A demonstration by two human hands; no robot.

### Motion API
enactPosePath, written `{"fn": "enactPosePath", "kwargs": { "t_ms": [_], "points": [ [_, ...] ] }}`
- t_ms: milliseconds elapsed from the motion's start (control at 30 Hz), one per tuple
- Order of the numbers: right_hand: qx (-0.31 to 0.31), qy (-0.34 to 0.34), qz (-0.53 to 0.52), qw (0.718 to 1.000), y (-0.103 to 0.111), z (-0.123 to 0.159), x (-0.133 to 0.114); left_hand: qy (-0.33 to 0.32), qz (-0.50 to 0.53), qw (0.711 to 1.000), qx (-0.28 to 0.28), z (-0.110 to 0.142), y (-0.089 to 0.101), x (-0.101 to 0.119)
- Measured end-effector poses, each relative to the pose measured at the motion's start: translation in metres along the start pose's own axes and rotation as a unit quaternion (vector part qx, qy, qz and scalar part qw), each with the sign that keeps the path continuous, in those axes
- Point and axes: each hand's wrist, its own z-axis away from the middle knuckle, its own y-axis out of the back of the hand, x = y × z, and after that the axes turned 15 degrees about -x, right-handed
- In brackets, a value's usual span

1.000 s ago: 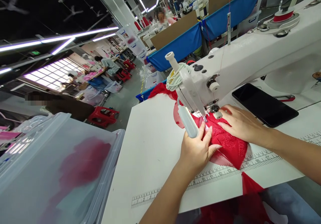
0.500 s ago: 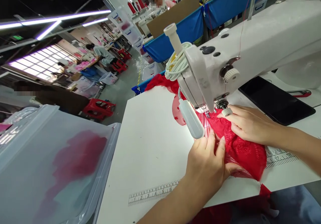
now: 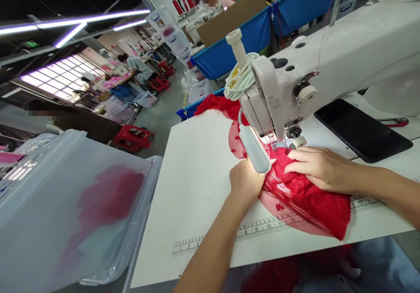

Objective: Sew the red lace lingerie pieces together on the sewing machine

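Observation:
Red lace fabric (image 3: 305,192), sheer in places, lies bunched on the white sewing table, and its upper end runs under the presser foot (image 3: 273,146) of a white sewing machine (image 3: 267,96). My left hand (image 3: 246,179) is at the fabric's left edge, closed on it near the foot; the grey lamp (image 3: 255,148) hides part of its fingers. To the right of the foot, my right hand (image 3: 320,168) rests on the lace with its fingers stretched out and pressing down. More red fabric (image 3: 216,105) trails behind the machine head.
A black phone (image 3: 362,129) lies on the table to the right, beside red-handled snips (image 3: 395,122). A ruler strip (image 3: 249,231) runs along the front edge. Translucent bins (image 3: 49,205) stand on the left, a red stool (image 3: 134,137) beyond. People sit at other machines farther off.
My left hand has moved up and left, from on top of the fabric to its edge behind the lamp. The front of the fabric is now spread wider. My right hand stays on the lace.

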Motion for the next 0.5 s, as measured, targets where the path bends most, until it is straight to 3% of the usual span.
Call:
{"fn": "enactPosePath", "kwargs": {
  "t_ms": [167, 233, 300, 367, 433, 500],
  "points": [
    [0.012, -0.009, -0.06, 0.998, -0.003, 0.002, -0.001, -0.073, -0.027, 0.996, -0.048, 0.01, 0.015, -0.006],
    [0.029, -0.022, -0.076, 0.996, -0.003, 0.002, 0.0, -0.09, 0.049, 0.986, -0.131, 0.018, 0.025, -0.014],
    [0.045, -0.037, -0.077, 0.995, 0.001, 0.002, 0.0, -0.113, 0.201, 0.951, -0.205, 0.02, 0.034, -0.021],
    [0.075, -0.066, -0.064, 0.993, 0.009, 0.002, -0.006, -0.141, 0.393, 0.881, -0.224, 0.018, 0.037, -0.024],
    [0.092, -0.111, -0.073, 0.987, 0.019, 0.002, -0.02, -0.153, 0.568, 0.778, -0.218, 0.013, 0.033, -0.02],
    [0.063, -0.176, -0.125, 0.974, 0.024, 0.004, -0.041, -0.15, 0.689, 0.668, -0.237, 0.009, 0.026, -0.011]
  ]
}}
